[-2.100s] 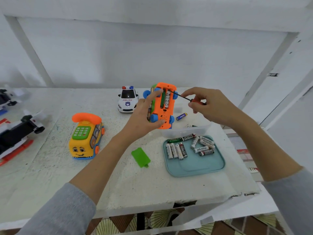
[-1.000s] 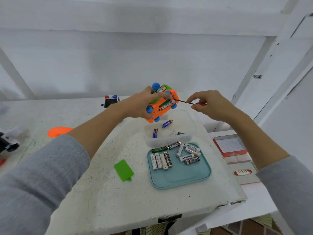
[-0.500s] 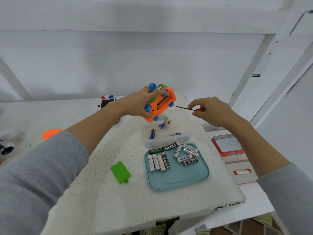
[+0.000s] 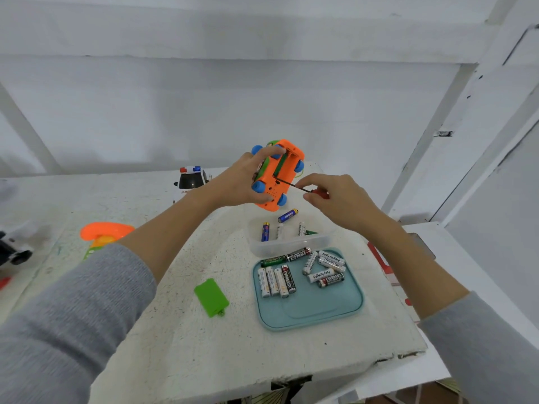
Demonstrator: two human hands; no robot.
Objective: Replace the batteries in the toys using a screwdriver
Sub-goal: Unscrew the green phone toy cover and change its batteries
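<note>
Above the tub (image 4: pixel 287 245): your left hand (image 4: pixel 239 182) grips the toy (image 4: pixel 277 176), underside toward you.
Right hand (image 4: pixel 335 196) pinches the screwdriver (image 4: pixel 294 186), tip at the open bay. Toy looks light, hard, slick plastic; hold the body sides, not the wheels. Long axis runs up and away, tilted right. Screwdriver points left.

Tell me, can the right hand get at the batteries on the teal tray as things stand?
Probably not right away. The right hand pinches the screwdriver, its tip at the orange toy held by the left hand. The way down to the batteries on the teal tray looks open once the tool is put down.
</note>
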